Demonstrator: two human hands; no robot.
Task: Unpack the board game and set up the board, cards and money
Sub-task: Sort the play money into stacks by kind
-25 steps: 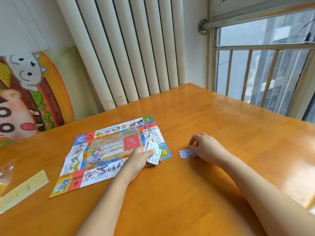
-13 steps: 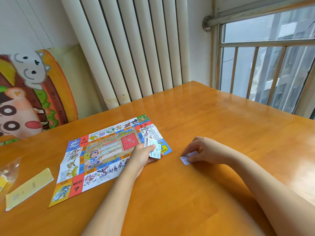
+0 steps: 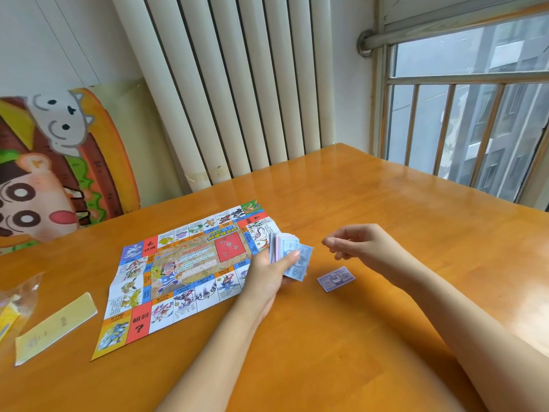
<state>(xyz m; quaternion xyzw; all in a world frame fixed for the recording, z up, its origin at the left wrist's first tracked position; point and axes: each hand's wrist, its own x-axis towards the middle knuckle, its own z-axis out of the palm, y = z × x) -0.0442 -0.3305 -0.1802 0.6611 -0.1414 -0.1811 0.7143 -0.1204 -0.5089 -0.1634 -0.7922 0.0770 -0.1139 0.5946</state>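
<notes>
The paper game board [image 3: 184, 272] lies unfolded on the wooden table [image 3: 341, 337], left of centre. My left hand [image 3: 267, 275] grips a stack of play money [image 3: 289, 257] over the board's right edge, thumb on the top blue note. One purple note [image 3: 335, 278] lies flat on the table to the right of the stack. My right hand [image 3: 365, 245] hovers just above and beyond that note, fingers loosely curled, holding nothing.
A yellow paper strip [image 3: 56, 328] and a clear plastic bag [image 3: 15, 301] lie at the table's left edge. A cartoon cushion [image 3: 59, 162] leans on the wall behind. A radiator [image 3: 237, 84] and a barred window [image 3: 469, 114] border the far side.
My right hand let go of the purple note and lifted off it toward the stack. My left hand with the money stack shifted slightly right.
</notes>
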